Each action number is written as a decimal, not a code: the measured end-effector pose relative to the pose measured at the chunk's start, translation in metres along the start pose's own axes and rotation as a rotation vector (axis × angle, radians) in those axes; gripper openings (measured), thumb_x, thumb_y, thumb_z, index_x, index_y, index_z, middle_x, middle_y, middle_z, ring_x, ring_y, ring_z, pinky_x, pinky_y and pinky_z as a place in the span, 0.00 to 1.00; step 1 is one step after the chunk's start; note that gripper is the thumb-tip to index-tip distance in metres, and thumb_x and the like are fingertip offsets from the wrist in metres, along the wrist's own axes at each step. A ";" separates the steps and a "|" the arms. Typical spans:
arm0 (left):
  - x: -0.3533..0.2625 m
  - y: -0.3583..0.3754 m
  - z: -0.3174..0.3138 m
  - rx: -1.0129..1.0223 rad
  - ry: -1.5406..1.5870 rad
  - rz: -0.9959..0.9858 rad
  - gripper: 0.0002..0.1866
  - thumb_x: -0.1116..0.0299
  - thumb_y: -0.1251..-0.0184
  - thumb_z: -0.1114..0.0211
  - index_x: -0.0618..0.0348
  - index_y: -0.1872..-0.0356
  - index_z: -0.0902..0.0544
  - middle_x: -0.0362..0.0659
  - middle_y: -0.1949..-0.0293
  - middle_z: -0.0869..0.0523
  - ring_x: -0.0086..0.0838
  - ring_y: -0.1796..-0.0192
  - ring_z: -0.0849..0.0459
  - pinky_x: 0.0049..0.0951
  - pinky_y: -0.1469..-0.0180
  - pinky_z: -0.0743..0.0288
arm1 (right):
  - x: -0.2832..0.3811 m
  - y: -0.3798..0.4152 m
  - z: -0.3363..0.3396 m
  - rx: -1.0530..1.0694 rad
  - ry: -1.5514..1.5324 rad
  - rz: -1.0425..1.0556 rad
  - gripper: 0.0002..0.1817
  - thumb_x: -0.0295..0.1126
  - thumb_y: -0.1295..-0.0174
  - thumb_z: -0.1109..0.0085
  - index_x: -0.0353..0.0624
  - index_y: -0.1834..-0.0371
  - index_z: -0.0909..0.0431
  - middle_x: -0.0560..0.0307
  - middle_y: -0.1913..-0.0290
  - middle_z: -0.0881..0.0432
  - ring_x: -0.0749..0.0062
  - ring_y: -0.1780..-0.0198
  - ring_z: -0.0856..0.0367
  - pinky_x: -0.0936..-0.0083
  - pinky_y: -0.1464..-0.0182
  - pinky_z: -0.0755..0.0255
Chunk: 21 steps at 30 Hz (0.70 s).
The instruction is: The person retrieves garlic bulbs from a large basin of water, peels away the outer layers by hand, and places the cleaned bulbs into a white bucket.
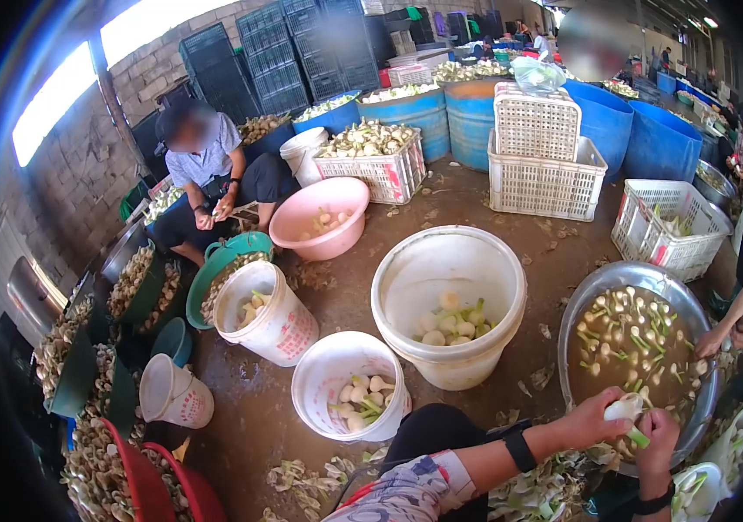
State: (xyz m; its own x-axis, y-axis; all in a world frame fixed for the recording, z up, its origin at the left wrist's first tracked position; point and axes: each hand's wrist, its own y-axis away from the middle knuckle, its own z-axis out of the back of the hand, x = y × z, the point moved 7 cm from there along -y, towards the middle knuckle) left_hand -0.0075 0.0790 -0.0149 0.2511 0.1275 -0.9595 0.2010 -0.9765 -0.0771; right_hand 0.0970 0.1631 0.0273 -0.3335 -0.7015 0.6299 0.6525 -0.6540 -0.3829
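Observation:
My left hand [593, 421], with a black band on its wrist, grips a white fresh garlic bulb [624, 407] with a green stem. Close against it, my right hand [657, 442] is closed on the same bulb near its stem; the fingers partly hide the contact. Both hands are over the near edge of a wide metal basin [573, 306]. Brownish water in the basin holds many pale bulbs [631, 320] with short green stems. Below my hands lies a heap of peeled-off garlic skins [538, 494].
Two white buckets [389, 277], [303, 376] with bulbs stand in front of me. A co-worker's hand [712, 341] reaches to the basin's right rim. Another person [215, 165] sits far left beside a pink basin [323, 239]. White crates [545, 187] and blue drums [660, 143] stand behind.

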 end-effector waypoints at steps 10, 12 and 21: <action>-0.030 0.015 -0.003 0.281 0.819 -0.074 0.30 0.75 0.57 0.44 0.60 0.45 0.36 0.50 0.51 0.27 0.35 0.51 0.24 0.32 0.50 0.31 | -0.008 -0.012 0.012 -0.012 -0.177 -0.399 0.13 0.31 0.47 0.52 0.40 0.87 0.35 0.65 0.87 0.38 0.83 0.81 0.42 0.79 0.80 0.46; -0.034 0.017 -0.001 0.249 0.878 -0.008 0.29 0.72 0.55 0.43 0.57 0.45 0.36 0.52 0.52 0.27 0.44 0.49 0.27 0.38 0.43 0.38 | -0.009 -0.011 0.017 -0.081 -0.676 -0.434 0.09 0.27 0.43 0.53 0.44 0.80 0.31 0.73 0.81 0.37 0.89 0.78 0.41 0.87 0.79 0.48; 0.015 0.010 -0.002 0.039 0.965 0.433 0.17 0.55 0.40 0.49 0.55 0.56 0.29 0.46 0.60 0.23 0.37 0.61 0.20 0.28 0.70 0.23 | -0.055 -0.014 0.040 -0.337 -0.580 -0.500 0.12 0.31 0.46 0.55 0.38 0.84 0.31 0.61 0.88 0.36 0.84 0.82 0.37 0.82 0.80 0.41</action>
State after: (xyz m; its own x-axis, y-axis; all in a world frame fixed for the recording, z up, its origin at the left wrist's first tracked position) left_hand -0.0002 0.0720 -0.0298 0.9436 -0.1656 -0.2866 -0.1118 -0.9745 0.1948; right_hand 0.1340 0.2223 0.0248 -0.0668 -0.1091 0.9918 0.2515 -0.9638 -0.0891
